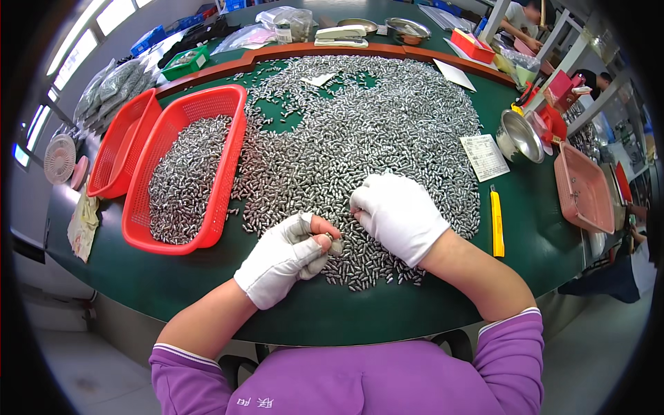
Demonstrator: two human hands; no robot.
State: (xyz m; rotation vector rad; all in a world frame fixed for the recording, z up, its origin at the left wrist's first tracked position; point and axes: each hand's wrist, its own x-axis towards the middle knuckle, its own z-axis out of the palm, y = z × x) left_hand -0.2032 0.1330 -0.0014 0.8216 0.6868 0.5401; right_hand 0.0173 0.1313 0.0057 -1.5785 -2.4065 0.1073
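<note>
A wide layer of small silvery metal pieces [311, 159] covers the middle of the green table, each short and rounded. My left hand [287, 256], in a white glove with thumb and forefinger tips bare, is closed in a pinch at the near edge of the layer. Whatever lies between those fingertips is too small to name. Over the pieces to its right, my right hand [400, 216] wears a full white glove. Its fingers are curled and closed, and what they hold, if anything, is hidden. The two hands are a short gap apart.
At left, a red perforated basket [238, 131] holds more metal pieces, beside another red basket [104, 181]. A yellow cutter knife [496, 225], a printed slip [484, 158] and a steel bowl [520, 137] lie on the right. A brown wooden rim [304, 50] bounds the far side. Other people work beyond, at right.
</note>
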